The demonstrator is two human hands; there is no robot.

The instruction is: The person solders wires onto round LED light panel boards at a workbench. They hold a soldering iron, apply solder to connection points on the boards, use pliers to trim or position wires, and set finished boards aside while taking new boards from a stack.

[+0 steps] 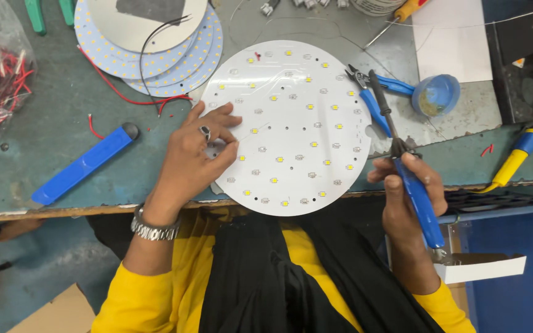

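The left hand (197, 154) lies palm down, fingers spread and pressed flat — a ring on one finger, a metal watch on the wrist, the yellow-sleeved forearm reaching up from below. The right hand (409, 196) is curled in a closed pen-like grip, thumb and fingertips pinched together — its wrist bent slightly inward.

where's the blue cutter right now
In the head view, the blue cutter lies on the bench right of the round LED board, beside the soldering iron.
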